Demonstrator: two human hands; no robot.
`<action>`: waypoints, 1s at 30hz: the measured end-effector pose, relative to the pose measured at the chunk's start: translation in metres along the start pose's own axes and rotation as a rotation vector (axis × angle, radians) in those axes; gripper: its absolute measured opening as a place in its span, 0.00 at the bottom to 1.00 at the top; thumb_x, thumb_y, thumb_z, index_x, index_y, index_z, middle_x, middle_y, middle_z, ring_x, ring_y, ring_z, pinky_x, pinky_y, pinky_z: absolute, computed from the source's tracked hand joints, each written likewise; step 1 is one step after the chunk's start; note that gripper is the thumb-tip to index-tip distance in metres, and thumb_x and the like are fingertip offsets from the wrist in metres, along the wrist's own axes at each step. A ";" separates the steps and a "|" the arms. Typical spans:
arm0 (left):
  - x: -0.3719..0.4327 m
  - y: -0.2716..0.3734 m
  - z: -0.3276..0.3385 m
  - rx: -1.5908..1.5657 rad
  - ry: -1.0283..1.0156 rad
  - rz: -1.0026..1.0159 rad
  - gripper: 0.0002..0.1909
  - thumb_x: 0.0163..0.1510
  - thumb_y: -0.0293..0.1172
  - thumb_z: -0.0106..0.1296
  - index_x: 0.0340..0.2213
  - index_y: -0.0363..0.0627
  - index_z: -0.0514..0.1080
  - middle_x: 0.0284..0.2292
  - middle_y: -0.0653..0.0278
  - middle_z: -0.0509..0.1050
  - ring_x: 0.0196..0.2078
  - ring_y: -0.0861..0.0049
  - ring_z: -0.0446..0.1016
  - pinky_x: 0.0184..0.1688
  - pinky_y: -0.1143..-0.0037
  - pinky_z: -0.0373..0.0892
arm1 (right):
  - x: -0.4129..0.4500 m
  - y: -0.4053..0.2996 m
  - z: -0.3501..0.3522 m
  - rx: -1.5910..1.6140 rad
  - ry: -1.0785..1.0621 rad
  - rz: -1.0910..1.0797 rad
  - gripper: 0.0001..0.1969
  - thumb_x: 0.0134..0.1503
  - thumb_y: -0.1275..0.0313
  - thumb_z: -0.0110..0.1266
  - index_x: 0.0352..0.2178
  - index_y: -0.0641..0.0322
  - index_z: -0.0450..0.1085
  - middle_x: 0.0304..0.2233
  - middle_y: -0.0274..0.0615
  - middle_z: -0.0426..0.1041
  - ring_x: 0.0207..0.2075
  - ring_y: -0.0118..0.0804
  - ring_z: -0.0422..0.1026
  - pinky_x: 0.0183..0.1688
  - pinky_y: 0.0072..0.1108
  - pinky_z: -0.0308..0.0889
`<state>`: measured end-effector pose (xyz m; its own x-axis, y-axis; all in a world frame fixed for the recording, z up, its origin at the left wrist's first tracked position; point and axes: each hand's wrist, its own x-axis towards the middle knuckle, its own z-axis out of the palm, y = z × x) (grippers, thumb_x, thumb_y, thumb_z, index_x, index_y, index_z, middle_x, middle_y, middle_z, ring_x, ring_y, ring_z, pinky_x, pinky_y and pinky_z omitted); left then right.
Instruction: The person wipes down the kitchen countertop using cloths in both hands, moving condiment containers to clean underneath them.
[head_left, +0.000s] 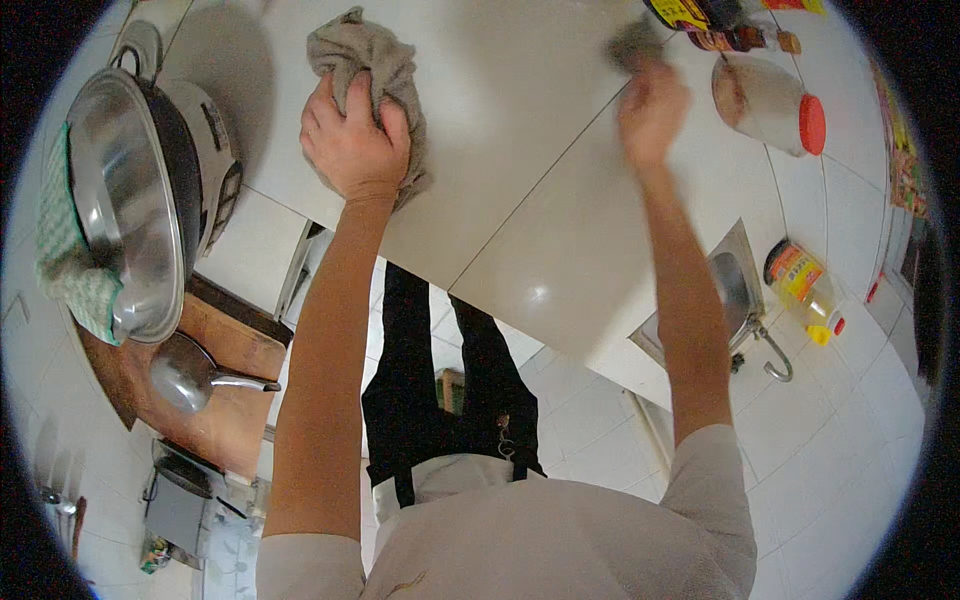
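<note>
My left hand presses down on a crumpled grey-brown cloth, its fingers bent into the folds. The cloth lies on a pale tiled countertop, left of a dark seam between tiles. Farther right, my right hand is blurred by motion. At its fingertips is a dark grey-green pad, too blurred to name exactly, against the counter surface. A clear jar with a red lid lies to the right of that hand.
At left, a metal basin with a green-white cloth rests on a white appliance. A ladle-like pan is below it. Right of my forearm are a small sink, a curved faucet and an oil bottle. Dark bottles stand top right.
</note>
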<state>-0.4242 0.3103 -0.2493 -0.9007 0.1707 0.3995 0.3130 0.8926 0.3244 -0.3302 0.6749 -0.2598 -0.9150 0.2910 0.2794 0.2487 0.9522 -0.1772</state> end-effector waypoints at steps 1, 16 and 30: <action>-0.005 -0.011 -0.003 0.027 -0.012 0.018 0.21 0.55 0.44 0.52 0.50 0.55 0.75 0.56 0.50 0.69 0.56 0.47 0.67 0.55 0.52 0.64 | -0.037 -0.042 -0.004 0.045 -0.075 -0.100 0.14 0.57 0.78 0.52 0.45 0.60 0.74 0.45 0.52 0.74 0.47 0.57 0.70 0.52 0.44 0.64; -0.007 -0.017 -0.002 0.088 0.048 0.092 0.23 0.54 0.47 0.56 0.49 0.51 0.77 0.54 0.47 0.70 0.54 0.45 0.69 0.51 0.54 0.69 | -0.120 0.066 -0.050 -0.093 0.093 0.136 0.12 0.62 0.77 0.49 0.45 0.59 0.76 0.43 0.54 0.74 0.46 0.57 0.71 0.49 0.43 0.66; -0.001 -0.006 -0.019 0.137 -0.137 0.100 0.36 0.54 0.56 0.59 0.59 0.49 0.71 0.58 0.39 0.66 0.58 0.42 0.67 0.59 0.55 0.67 | -0.170 0.138 -0.099 -0.145 0.067 0.421 0.22 0.61 0.72 0.53 0.57 0.48 0.72 0.52 0.54 0.71 0.50 0.58 0.70 0.52 0.42 0.69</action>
<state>-0.4198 0.2965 -0.2356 -0.9025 0.3080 0.3010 0.3676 0.9151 0.1659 -0.1086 0.7660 -0.2388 -0.7033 0.6566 0.2725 0.6411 0.7514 -0.1562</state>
